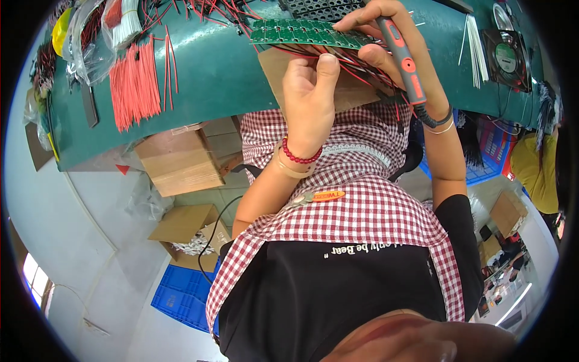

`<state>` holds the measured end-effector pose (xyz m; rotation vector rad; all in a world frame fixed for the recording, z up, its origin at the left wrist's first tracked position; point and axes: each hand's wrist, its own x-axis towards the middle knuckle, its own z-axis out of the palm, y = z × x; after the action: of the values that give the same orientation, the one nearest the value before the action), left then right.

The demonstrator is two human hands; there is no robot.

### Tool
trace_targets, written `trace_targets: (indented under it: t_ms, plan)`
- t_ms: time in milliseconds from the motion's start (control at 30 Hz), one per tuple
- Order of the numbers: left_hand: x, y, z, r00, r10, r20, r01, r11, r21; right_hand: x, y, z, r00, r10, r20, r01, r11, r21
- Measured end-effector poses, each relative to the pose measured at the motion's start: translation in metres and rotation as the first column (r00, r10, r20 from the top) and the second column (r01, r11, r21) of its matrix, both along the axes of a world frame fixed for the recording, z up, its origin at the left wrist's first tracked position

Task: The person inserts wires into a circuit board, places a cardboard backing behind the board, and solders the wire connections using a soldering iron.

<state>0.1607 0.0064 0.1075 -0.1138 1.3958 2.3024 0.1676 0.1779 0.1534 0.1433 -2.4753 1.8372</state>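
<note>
A green circuit board panel (pixel 295 33) is tilted up over the far side of the work, with several red and dark wires (pixel 356 65) trailing from beneath it. My left hand (pixel 309 99) is closed, its thumb and curled fingers pinching at the wires just under the board. In my right hand (pixel 386 45) rests a grey and red soldering iron (pixel 401 57), its cord running down by the wrist. The same hand's fingertips grip the board's right end. The iron's tip is not visible. A brown cardboard sheet (pixel 274 71) lies beneath the wires.
Bundled red wires (pixel 136 84) and bagged white wires (pixel 125 21) lie on the green table (pixel 205 78) to the left. A black tray (pixel 319 8) sits beyond the board. To the right are white wires (pixel 474 51) and a black fan (pixel 508 57). Cardboard boxes (pixel 181 161) stand below the table's edge.
</note>
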Motion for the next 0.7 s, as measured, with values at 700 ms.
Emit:
trace_targets:
  t_ms: [700]
  plan:
    - [-0.012, 0.015, 0.022, 0.982, 0.035, 0.188, -0.063, 0.987, 0.145, -0.001, 0.007, -0.035, 0.996, -0.011, -0.09, -0.013, 0.965, -0.262]
